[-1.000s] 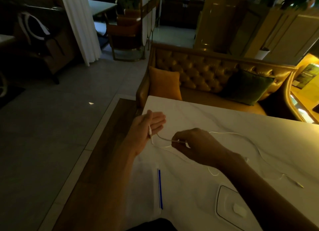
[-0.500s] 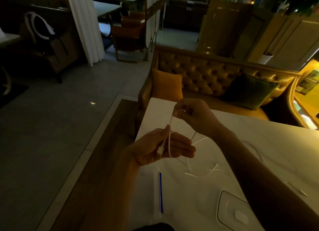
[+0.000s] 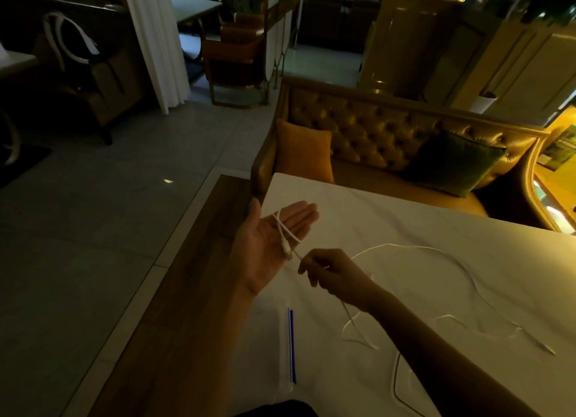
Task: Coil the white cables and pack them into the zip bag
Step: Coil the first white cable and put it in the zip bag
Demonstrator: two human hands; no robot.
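My left hand (image 3: pixel 270 240) is held flat, palm up, over the table's left edge. A thin white cable (image 3: pixel 467 279) crosses the palm in an X, wrapped around the fingers, with its plug end lying near the heel of the palm. My right hand (image 3: pixel 335 275) pinches the same cable just to the right of the palm. The cable's loose length trails in curves across the white table (image 3: pixel 405 217) to a plug at the far right. The clear zip bag (image 3: pixel 291 345), with a blue zip strip, lies flat near the table's front edge.
A white rounded item with a dark outline (image 3: pixel 402 385) sits at the front of the table, partly hidden by my right forearm. A tufted gold sofa (image 3: pixel 374 130) with an orange cushion and a green cushion stands behind the table. Tiled floor lies to the left.
My left hand has opened flat with a wrap of cable across its fingers. My right hand has come down from above the left hand to just right of the palm, still pinching the cable.
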